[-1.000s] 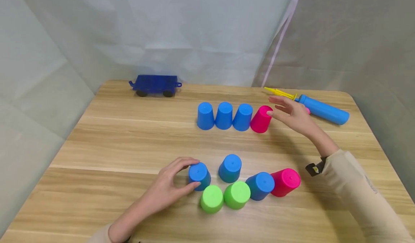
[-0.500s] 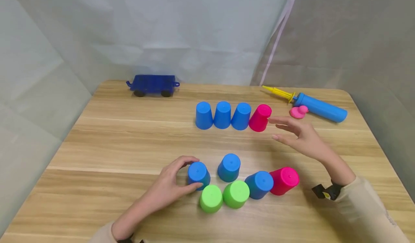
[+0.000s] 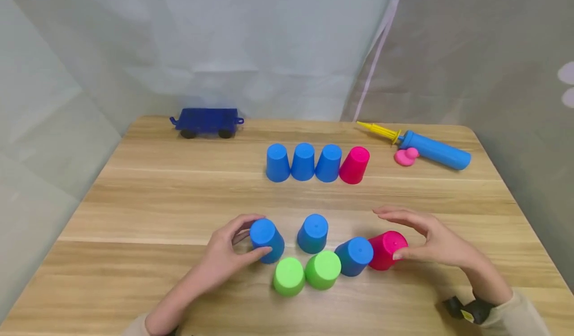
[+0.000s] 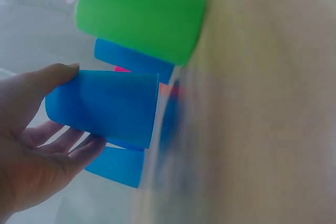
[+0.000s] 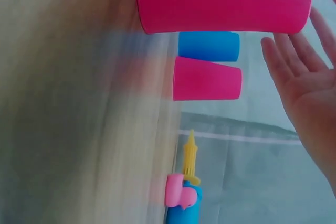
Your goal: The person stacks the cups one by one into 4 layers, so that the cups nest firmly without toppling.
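Note:
My left hand (image 3: 226,249) grips an upside-down blue cup (image 3: 266,241) at the left end of the front group. In the left wrist view the thumb lies on one side of that blue cup (image 4: 105,100), the fingers on the other. My right hand (image 3: 430,236) is spread beside the front pink cup (image 3: 386,250), its thumb tip overlapping that cup in the head view. The right wrist view shows its fingers (image 5: 296,59) extended near the narrow end of the pink cup (image 5: 223,1). Between the hands stand two blue cups (image 3: 312,234) and two green cups (image 3: 289,277).
Behind stands a row of three blue cups (image 3: 303,161) and a pink cup (image 3: 354,165). A dark blue toy wagon (image 3: 207,120) sits back left. A blue hand pump (image 3: 435,149) with yellow nozzle lies back right, beside a pink rubber duck (image 3: 405,156).
My right hand has come back from the rear pink cup to the front pink cup. My left hand has shifted its blue cup slightly left, away from the neighbouring cups.

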Available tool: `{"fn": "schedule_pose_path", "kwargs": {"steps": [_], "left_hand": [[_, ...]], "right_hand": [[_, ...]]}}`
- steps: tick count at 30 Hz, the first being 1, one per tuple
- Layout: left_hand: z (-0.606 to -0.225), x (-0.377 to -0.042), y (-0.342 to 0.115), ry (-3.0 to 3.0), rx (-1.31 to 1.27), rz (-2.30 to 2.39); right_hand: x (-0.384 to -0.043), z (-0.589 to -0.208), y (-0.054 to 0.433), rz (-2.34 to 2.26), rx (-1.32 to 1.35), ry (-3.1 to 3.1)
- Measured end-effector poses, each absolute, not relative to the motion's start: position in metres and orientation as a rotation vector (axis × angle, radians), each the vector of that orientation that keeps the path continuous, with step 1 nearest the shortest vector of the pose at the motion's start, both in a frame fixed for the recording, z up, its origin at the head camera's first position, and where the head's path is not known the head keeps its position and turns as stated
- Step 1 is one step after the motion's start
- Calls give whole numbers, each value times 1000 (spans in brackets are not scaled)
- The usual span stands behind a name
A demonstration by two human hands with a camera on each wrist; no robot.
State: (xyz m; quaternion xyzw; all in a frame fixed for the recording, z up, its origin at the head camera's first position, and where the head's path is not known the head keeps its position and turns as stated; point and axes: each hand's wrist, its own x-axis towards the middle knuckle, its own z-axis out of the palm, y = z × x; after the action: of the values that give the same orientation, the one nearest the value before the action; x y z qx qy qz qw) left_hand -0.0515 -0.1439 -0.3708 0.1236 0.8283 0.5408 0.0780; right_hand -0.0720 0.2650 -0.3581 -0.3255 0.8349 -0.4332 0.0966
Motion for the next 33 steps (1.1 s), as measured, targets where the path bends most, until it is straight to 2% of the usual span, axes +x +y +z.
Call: {"fn": "schedule_pose_path", "kwargs": {"steps": [15, 20, 26, 33], "left_hand": [[-304, -107, -122, 2594, 578, 1678], [-290, -122, -112, 2592, 609, 1841], [-282, -140, -110, 2658, 617, 1926], [-297, -177, -108, 2723, 501, 1898]], "right_hand": [[-80, -367, 261, -1197, -1181, 2197], [-82, -364, 266, -1147, -1146, 2175], [-82, -360, 272, -1099, -1060, 2190], [-83, -363, 275, -1174, -1041, 2121]]}}
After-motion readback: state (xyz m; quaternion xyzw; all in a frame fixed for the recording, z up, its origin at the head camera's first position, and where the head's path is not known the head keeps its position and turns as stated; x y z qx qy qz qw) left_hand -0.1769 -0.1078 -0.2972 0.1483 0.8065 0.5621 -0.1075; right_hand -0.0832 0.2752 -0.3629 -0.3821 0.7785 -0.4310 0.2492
